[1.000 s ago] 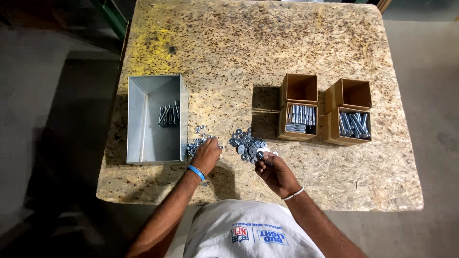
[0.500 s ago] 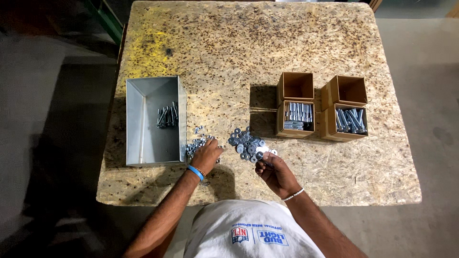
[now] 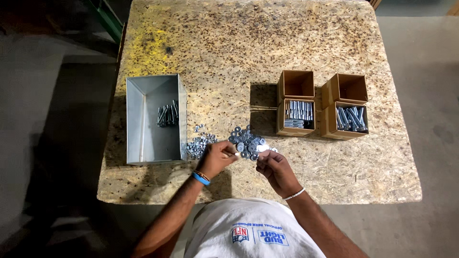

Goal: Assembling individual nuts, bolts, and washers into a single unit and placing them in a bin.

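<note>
My left hand [image 3: 216, 156], with a blue wristband, is pinched on a small bright metal part whose tip shows at its fingertips, just below the pile of flat washers [image 3: 246, 140]. My right hand [image 3: 276, 168], with a thin white bracelet, has its fingers curled on a shiny washer [image 3: 262, 149] at the pile's near edge. The two hands' fingertips are close together. A smaller heap of nuts [image 3: 198, 143] lies left of my left hand, beside the grey metal tray [image 3: 143, 138].
The tray holds a few bolts [image 3: 167, 114] near its right wall. At the right stand two open cardboard boxes of bolts [image 3: 296, 116] [image 3: 350, 119], each with an empty open box [image 3: 296, 83] [image 3: 346, 87] behind it. The chipboard tabletop [image 3: 239, 43] ends just before my body.
My left hand has moved right from the heap of nuts toward the washers and my right hand. My right hand has barely shifted.
</note>
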